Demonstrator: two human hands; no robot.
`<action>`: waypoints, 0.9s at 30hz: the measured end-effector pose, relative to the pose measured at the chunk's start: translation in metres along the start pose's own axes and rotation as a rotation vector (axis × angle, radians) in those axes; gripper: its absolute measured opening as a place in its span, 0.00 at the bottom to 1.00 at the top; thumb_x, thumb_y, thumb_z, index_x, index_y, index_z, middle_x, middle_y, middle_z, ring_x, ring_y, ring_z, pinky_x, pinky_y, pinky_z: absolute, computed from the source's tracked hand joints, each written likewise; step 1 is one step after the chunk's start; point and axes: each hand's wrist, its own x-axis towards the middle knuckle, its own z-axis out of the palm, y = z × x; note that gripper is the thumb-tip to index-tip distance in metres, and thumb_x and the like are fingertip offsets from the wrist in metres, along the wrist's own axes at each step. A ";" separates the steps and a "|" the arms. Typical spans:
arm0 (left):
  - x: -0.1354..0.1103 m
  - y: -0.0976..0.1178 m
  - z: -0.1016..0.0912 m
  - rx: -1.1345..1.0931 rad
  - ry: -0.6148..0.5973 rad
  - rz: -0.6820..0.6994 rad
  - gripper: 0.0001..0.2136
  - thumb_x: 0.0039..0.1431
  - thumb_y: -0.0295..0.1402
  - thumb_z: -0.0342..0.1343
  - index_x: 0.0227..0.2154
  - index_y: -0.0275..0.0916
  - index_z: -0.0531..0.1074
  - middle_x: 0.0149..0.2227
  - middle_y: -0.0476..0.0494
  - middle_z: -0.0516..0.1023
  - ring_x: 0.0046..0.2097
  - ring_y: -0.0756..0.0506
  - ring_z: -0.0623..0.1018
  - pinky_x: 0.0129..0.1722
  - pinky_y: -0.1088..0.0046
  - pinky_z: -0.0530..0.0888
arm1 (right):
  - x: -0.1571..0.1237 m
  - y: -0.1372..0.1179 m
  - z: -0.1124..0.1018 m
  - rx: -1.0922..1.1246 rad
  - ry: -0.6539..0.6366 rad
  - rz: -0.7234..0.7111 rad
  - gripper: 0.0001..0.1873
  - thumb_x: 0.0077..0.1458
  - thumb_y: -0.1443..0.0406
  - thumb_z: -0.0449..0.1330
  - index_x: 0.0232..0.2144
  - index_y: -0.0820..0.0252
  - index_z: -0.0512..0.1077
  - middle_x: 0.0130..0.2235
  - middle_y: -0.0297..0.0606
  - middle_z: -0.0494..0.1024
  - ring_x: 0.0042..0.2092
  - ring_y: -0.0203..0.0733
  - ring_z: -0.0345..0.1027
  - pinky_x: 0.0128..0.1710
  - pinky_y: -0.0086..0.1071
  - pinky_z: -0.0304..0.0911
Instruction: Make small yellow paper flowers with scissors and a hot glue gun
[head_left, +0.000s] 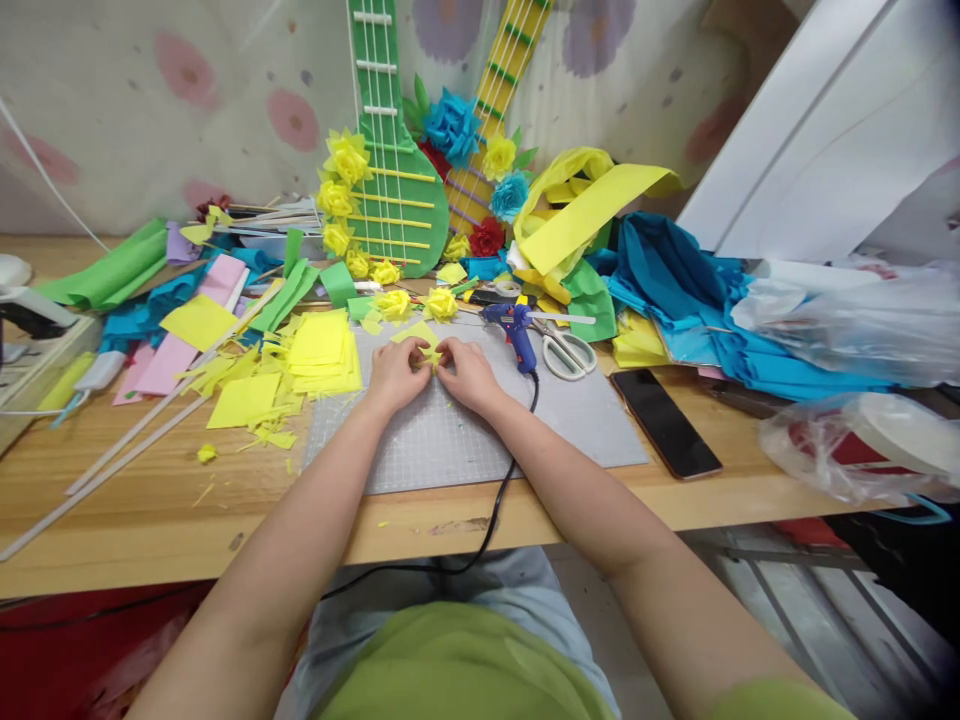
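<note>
Over the grey cutting mat, both hands meet at a piece of yellow crepe paper. My left hand pinches its left side with curled fingers. On the other side my right hand pinches the paper too, fingertips close to the left ones. The lower part of the paper is hidden by the fingers. Just beyond lie two yellow paper flowers, one to the left and another behind the hands. A blue glue gun rests right of my right hand, beside white-handled scissors.
Yellow paper squares and scraps lie left of the mat. Behind stand a green paper guitar and a yellow one with paper flowers. Blue crepe paper and a phone lie right. The glue gun's cord hangs over the front edge.
</note>
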 end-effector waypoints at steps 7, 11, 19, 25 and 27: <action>0.002 -0.001 0.003 -0.003 0.036 -0.062 0.11 0.49 0.30 0.53 0.39 0.41 0.68 0.33 0.48 0.78 0.41 0.44 0.73 0.48 0.63 0.61 | 0.000 0.000 0.001 -0.013 0.003 -0.026 0.11 0.49 0.71 0.53 0.37 0.60 0.65 0.34 0.38 0.74 0.40 0.43 0.62 0.44 0.37 0.55; 0.003 -0.003 0.004 0.017 0.050 -0.053 0.11 0.49 0.30 0.53 0.38 0.41 0.68 0.32 0.49 0.77 0.41 0.44 0.73 0.48 0.63 0.61 | 0.001 0.000 0.001 -0.030 -0.002 -0.035 0.11 0.48 0.72 0.53 0.37 0.60 0.65 0.35 0.38 0.74 0.39 0.42 0.63 0.45 0.37 0.55; 0.001 0.001 0.002 0.091 0.024 -0.013 0.06 0.50 0.30 0.52 0.32 0.42 0.71 0.33 0.47 0.77 0.42 0.42 0.71 0.45 0.63 0.61 | 0.001 0.003 0.003 -0.038 0.009 -0.041 0.11 0.48 0.72 0.53 0.36 0.59 0.66 0.35 0.38 0.74 0.39 0.42 0.62 0.44 0.37 0.55; 0.000 0.002 0.003 0.201 0.034 -0.004 0.07 0.51 0.34 0.52 0.30 0.43 0.75 0.37 0.43 0.74 0.47 0.39 0.67 0.47 0.60 0.59 | 0.001 0.002 0.005 -0.046 0.006 -0.033 0.11 0.47 0.72 0.53 0.36 0.59 0.67 0.35 0.38 0.74 0.39 0.43 0.62 0.45 0.37 0.56; -0.001 0.002 0.003 0.212 0.041 -0.015 0.08 0.49 0.37 0.54 0.31 0.44 0.75 0.38 0.43 0.73 0.48 0.38 0.66 0.48 0.59 0.59 | 0.001 0.002 0.004 -0.052 0.004 -0.032 0.12 0.47 0.72 0.53 0.37 0.60 0.67 0.36 0.38 0.74 0.39 0.43 0.62 0.45 0.38 0.56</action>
